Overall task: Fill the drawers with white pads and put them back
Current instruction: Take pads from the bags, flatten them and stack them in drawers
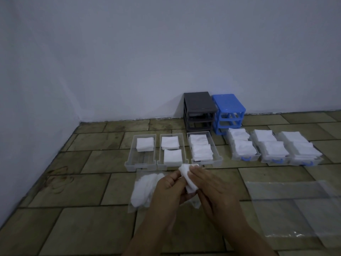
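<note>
Two racks are standing by the wall: one grey rack and one blue rack. Six clear drawers are sitting on the floor in a row. Three of them are in front of the grey rack: the left drawer is holding one stack of pads, the next drawer is holding two stacks, and the third drawer is looking full. Three more drawers with blue handles are sitting to the right, all looking full. Two plastic bags are lying on the floor: one bag with pads and one flat bag. Two hands are showing, the left hand and the right hand.
</note>
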